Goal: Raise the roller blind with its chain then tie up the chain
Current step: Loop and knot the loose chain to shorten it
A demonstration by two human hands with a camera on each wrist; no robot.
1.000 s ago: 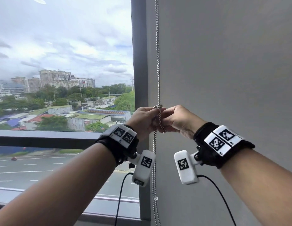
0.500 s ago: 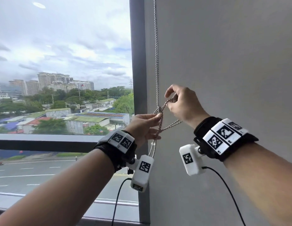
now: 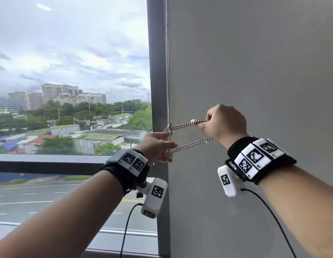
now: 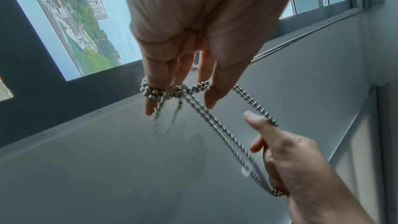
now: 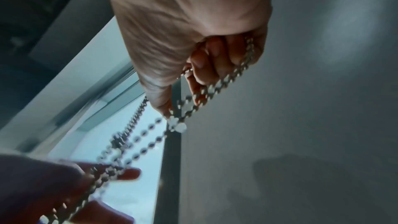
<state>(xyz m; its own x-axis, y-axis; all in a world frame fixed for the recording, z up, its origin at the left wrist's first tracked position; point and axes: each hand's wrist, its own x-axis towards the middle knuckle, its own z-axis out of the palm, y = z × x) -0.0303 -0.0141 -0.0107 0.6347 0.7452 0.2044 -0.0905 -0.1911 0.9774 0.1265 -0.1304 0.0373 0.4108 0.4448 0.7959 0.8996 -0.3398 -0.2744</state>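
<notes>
at one knot (image 3: 169, 127), left hand (image 3: 156, 144), grip slack, touches one chain (image 3: 168, 71); right hand (image 3: 225, 123) clenches it.

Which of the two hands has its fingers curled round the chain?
The right hand: it grips a loop of the chain, held out sideways. The left hand keeps its fingers straight, the chain draped across them.

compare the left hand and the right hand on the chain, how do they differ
The left hand has nearly straight fingers with the chain looped across them; the right hand is curled, gripping a loop stretched sideways. The left hand sits at the hanging strands by the knot; the right hand is higher and out to the side. Both touch the same chain.
</notes>
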